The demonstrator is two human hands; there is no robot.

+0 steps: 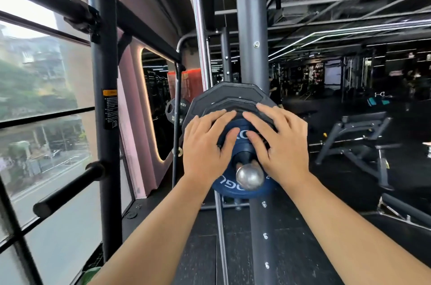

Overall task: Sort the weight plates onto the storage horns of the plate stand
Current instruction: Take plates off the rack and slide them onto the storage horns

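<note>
A small dark blue weight plate (231,188) with white lettering sits on a chrome-tipped storage horn (249,177) that points toward me. Behind it on the same horn are larger black plates (228,94) with angular edges. My left hand (205,145) lies flat on the left of the blue plate, fingers straight and reaching onto the black plate. On the right side my right hand (279,145) presses flat in the same way. The horn belongs to a grey upright post (250,28).
An empty black horn (70,189) sticks out of the left rack post (105,121) by the window. Another black plate (176,110) hangs further back at the left. A bench (354,135) stands on the dark floor at the right.
</note>
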